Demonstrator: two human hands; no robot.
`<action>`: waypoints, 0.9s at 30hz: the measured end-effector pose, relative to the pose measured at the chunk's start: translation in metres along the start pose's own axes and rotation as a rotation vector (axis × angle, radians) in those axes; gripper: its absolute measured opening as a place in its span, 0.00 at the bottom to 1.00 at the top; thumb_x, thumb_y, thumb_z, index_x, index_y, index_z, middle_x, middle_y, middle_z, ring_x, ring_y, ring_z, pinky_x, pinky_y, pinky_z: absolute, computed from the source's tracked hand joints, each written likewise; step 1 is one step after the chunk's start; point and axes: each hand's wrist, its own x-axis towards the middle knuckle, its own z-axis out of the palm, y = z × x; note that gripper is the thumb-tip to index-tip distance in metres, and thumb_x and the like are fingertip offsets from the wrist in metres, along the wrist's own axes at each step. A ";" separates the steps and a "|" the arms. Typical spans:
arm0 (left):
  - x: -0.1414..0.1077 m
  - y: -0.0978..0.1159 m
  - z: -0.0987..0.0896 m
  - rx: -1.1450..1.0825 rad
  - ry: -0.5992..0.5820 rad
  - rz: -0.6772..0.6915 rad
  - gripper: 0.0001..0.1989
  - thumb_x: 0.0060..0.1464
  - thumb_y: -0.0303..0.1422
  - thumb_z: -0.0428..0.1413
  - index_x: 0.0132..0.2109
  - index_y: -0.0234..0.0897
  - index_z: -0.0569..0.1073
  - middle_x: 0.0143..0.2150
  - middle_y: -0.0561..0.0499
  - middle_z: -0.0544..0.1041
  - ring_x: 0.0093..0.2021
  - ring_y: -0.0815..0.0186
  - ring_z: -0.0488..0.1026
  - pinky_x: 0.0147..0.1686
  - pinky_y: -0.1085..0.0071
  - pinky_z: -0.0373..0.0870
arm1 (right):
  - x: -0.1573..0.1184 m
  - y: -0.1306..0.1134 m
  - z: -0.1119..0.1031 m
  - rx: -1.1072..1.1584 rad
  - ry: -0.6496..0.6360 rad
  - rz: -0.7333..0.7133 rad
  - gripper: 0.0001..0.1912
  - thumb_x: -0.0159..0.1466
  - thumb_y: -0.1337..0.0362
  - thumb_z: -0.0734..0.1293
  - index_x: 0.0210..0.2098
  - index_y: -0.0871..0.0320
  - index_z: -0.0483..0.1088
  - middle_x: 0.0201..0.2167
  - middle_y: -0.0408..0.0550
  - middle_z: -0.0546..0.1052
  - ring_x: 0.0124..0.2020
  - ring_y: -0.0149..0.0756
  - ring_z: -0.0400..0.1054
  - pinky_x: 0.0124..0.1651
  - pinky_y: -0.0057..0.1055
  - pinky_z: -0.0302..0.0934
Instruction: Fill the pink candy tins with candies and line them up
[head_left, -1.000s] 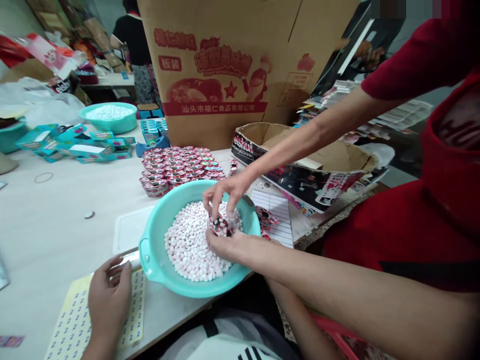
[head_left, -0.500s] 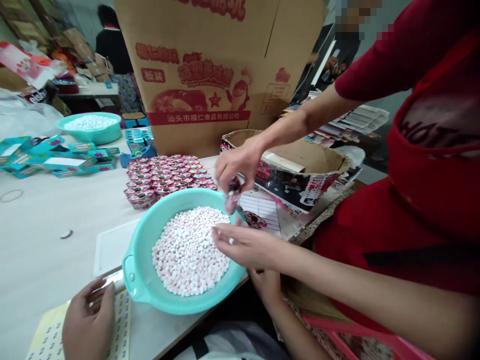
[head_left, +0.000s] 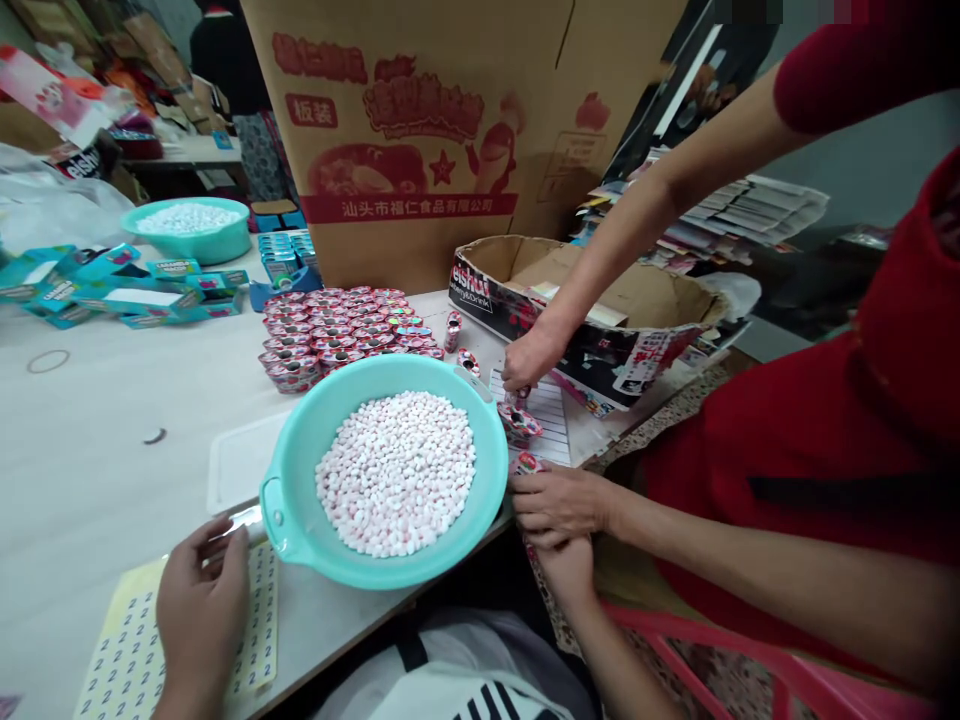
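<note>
My left hand point(head_left: 204, 605) is closed at the table's front left, fingers curled on a shiny, clear, tube-like piece point(head_left: 249, 522); its far end meets the bowl's handle. A turquoise plastic bowl point(head_left: 279, 440) holds many small white and pinkish candies point(head_left: 397, 475). Right of the bowl, low by the table edge, is my right hand point(head_left: 568, 578). A co-worker's hand point(head_left: 566, 500) covers its fingers, and a small printed pack point(head_left: 526, 463) shows just beyond. The co-worker's other hand point(head_left: 534, 358) is at a small printed pack point(head_left: 517, 396) on a lined sheet point(head_left: 553, 425).
Rows of small red printed packs point(head_left: 337, 330) stand behind the bowl. A large carton point(head_left: 420, 230) and a cut-down box point(head_left: 540, 330) are further back. A sheet of number stickers point(head_left: 124, 640) lies under my left forearm. A second turquoise bowl point(head_left: 206, 245) stands far left.
The co-worker's near hand has left the bowl's rim and come down over my right hand. Their other hand has lowered to the lined sheet. My left hand keeps its hold.
</note>
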 end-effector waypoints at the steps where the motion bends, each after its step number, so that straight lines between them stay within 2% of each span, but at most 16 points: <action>1: 0.000 0.001 0.000 0.003 0.000 0.001 0.22 0.51 0.48 0.57 0.50 0.42 0.74 0.45 0.49 0.77 0.39 0.60 0.75 0.39 0.62 0.71 | -0.002 0.001 0.000 0.002 0.032 -0.002 0.23 0.52 0.51 0.70 0.45 0.52 0.77 0.53 0.53 0.77 0.59 0.58 0.66 0.62 0.58 0.58; 4: 0.001 -0.001 -0.001 -0.010 -0.015 0.011 0.23 0.52 0.47 0.57 0.51 0.41 0.74 0.45 0.48 0.77 0.39 0.60 0.75 0.39 0.62 0.72 | -0.009 0.002 0.004 0.023 0.091 -0.015 0.26 0.53 0.51 0.71 0.50 0.52 0.74 0.52 0.54 0.77 0.55 0.55 0.70 0.59 0.55 0.63; 7: 0.003 -0.008 0.001 -0.035 -0.019 0.020 0.24 0.52 0.48 0.57 0.51 0.41 0.73 0.46 0.47 0.77 0.40 0.60 0.75 0.39 0.63 0.72 | -0.016 0.003 0.011 -0.002 0.096 -0.067 0.29 0.56 0.53 0.71 0.55 0.56 0.70 0.54 0.58 0.76 0.48 0.49 0.74 0.55 0.51 0.68; 10: 0.005 -0.014 0.003 -0.048 -0.016 0.028 0.24 0.52 0.49 0.57 0.52 0.41 0.73 0.47 0.47 0.77 0.41 0.59 0.75 0.40 0.62 0.72 | -0.022 0.005 0.013 -0.078 0.096 -0.183 0.27 0.61 0.56 0.69 0.58 0.56 0.69 0.59 0.59 0.72 0.54 0.48 0.72 0.58 0.49 0.66; 12: 0.006 -0.016 0.004 -0.052 -0.017 0.034 0.23 0.53 0.48 0.57 0.52 0.42 0.73 0.47 0.47 0.77 0.42 0.59 0.75 0.41 0.62 0.72 | -0.025 0.006 0.013 -0.122 0.108 -0.257 0.22 0.64 0.58 0.66 0.56 0.56 0.71 0.58 0.58 0.73 0.58 0.48 0.69 0.62 0.50 0.63; 15: 0.006 -0.015 0.004 -0.066 -0.024 0.050 0.23 0.53 0.48 0.57 0.51 0.41 0.73 0.47 0.48 0.76 0.43 0.58 0.75 0.40 0.63 0.72 | -0.026 0.012 0.013 -0.162 0.094 -0.344 0.15 0.65 0.60 0.64 0.47 0.55 0.78 0.51 0.56 0.78 0.55 0.47 0.72 0.62 0.51 0.63; 17: 0.007 -0.015 0.005 -0.075 -0.029 0.062 0.22 0.53 0.49 0.56 0.50 0.41 0.72 0.48 0.48 0.76 0.44 0.58 0.74 0.40 0.64 0.72 | -0.027 0.016 0.015 -0.159 0.077 -0.357 0.14 0.65 0.58 0.64 0.42 0.55 0.80 0.48 0.56 0.80 0.52 0.47 0.73 0.61 0.51 0.64; 19: 0.008 -0.016 0.005 -0.080 -0.035 0.068 0.22 0.53 0.49 0.56 0.50 0.42 0.72 0.48 0.48 0.76 0.44 0.58 0.74 0.40 0.64 0.72 | -0.032 0.017 0.017 -0.136 0.078 -0.299 0.16 0.64 0.55 0.65 0.41 0.55 0.81 0.46 0.56 0.81 0.50 0.49 0.75 0.60 0.52 0.65; 21: 0.008 -0.017 0.007 -0.083 -0.041 0.071 0.22 0.53 0.49 0.56 0.50 0.42 0.72 0.48 0.48 0.76 0.45 0.58 0.74 0.41 0.63 0.72 | -0.040 0.013 0.020 -0.071 0.064 -0.167 0.17 0.62 0.52 0.66 0.41 0.56 0.81 0.44 0.57 0.82 0.48 0.49 0.76 0.58 0.51 0.67; 24: 0.007 -0.020 0.006 -0.096 -0.043 0.068 0.21 0.53 0.48 0.56 0.50 0.41 0.72 0.47 0.48 0.76 0.45 0.58 0.74 0.42 0.63 0.73 | -0.056 0.003 0.025 0.119 0.008 0.058 0.21 0.60 0.48 0.68 0.42 0.57 0.80 0.41 0.58 0.82 0.43 0.49 0.78 0.50 0.46 0.72; 27: 0.007 -0.017 -0.002 -0.132 -0.065 0.001 0.22 0.52 0.48 0.57 0.50 0.42 0.72 0.48 0.48 0.76 0.46 0.56 0.74 0.44 0.60 0.73 | -0.068 0.002 0.024 0.239 0.007 0.193 0.24 0.55 0.46 0.70 0.39 0.59 0.80 0.39 0.58 0.82 0.39 0.48 0.78 0.43 0.42 0.74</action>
